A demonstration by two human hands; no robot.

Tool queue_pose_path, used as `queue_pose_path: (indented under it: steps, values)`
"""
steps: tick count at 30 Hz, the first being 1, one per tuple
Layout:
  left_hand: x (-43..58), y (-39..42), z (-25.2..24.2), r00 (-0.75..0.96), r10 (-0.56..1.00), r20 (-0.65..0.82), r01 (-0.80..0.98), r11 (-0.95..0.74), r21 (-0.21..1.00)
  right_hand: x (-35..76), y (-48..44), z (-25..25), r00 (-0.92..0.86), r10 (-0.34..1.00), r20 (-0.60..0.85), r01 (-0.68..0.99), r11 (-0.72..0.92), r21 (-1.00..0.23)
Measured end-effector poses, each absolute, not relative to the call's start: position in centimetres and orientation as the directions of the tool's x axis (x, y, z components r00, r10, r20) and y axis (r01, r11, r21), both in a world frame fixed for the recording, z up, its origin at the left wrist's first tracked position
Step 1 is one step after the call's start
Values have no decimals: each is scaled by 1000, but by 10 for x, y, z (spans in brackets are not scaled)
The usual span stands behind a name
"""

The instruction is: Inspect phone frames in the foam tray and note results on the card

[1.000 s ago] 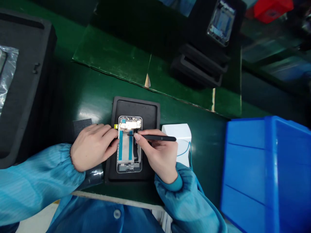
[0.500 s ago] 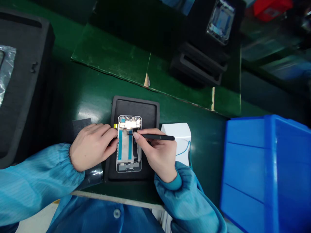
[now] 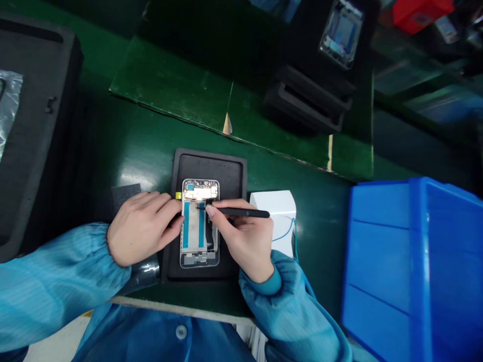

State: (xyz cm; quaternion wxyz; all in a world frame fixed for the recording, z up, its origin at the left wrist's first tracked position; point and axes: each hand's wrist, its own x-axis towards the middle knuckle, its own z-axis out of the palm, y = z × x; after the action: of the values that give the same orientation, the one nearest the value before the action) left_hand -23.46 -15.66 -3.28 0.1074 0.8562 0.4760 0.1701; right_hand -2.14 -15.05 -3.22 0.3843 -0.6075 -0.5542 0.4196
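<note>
Two phone frames, one pair of tweezers, one blue bin, one white box, two hands.

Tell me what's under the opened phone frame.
The phone frame lies in a black foam tray on the green table. The tray's recess under the frame is covered; both hands hide its side edges.
</note>
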Motion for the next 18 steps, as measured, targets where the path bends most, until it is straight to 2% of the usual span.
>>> queue_pose_path:
  steps: [7,12,18]
  values:
    - [-237,-156,-32,576,774,263,743,-630,227,-22,-150,-31,32,996,-89,356,-94,-930]
    - [-236,-156,-30,606,767,214,758,-637,137,-21,-151,-33,28,996,-84,348,-88,-933]
    - [-233,-158,-26,615,766,187,766,-637,89,-20,-152,-33,29,995,-100,339,-103,-935]
